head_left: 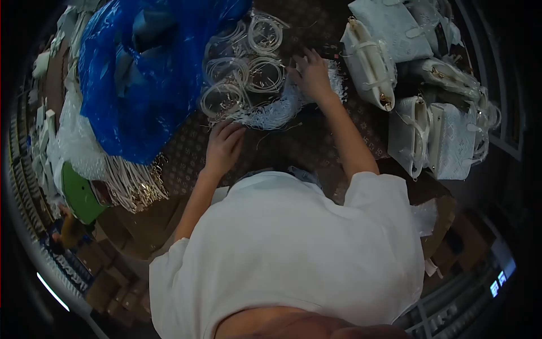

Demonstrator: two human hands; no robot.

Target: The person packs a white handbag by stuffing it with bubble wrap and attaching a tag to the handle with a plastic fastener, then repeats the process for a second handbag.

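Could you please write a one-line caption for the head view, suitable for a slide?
Person's left hand and right hand sort white cords on a patterned table, beside white handbags.

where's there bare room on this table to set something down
Bare brown patterned table shows between the left hand and right forearm, below the white tassel pile. A narrow strip at top, near the coiled straps. Crowded: blue bag on one side, white handbags on the other. Right hand rests on the tassels.

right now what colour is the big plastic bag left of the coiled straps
Blue: the plastic bag shows best in the head view.
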